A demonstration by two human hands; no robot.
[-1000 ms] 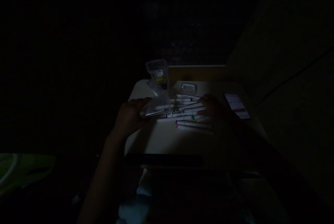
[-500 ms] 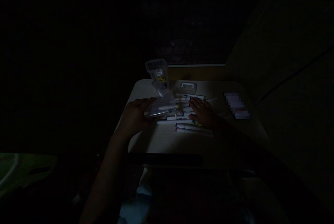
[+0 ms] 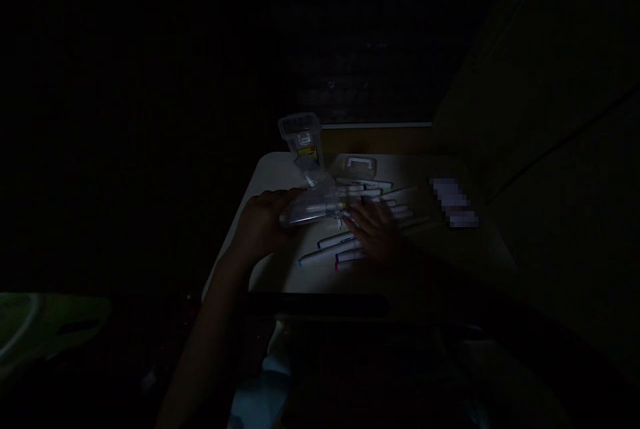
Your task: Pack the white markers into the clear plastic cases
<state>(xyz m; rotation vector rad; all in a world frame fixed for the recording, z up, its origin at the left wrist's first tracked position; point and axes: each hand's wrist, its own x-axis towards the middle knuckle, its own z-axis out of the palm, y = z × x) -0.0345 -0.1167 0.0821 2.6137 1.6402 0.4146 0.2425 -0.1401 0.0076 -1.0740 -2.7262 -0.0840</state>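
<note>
Centrally, on a small pale counter (image 3: 300,276) in near darkness, the left hand (image 3: 263,222) is wrapped around the left end of a clear case (image 3: 313,208). The case lies on its side with its long axis running left to right. Its lid (image 3: 300,136) stands up behind it, bearing a yellow and red label. The case's other end faces right, toward a loose spread of markers (image 3: 325,250).

The right hand (image 3: 373,232) lies flat on these markers, fingers extended and clamped on none of them, so far as the dim light allows. Most markers lie roughly parallel to the case. The nearest few are slanted, their left tips closer to the person. A few marker ends seem to touch or enter the case's right end, though glare hides the exact overlap.

The markers thus lie just right of the case and under the right hand, which is the nearer hand to them. The left hand touches only the case.

Behind the markers sits a small handled box (image 3: 361,166), with a phone (image 3: 453,206) well to the right.
</note>
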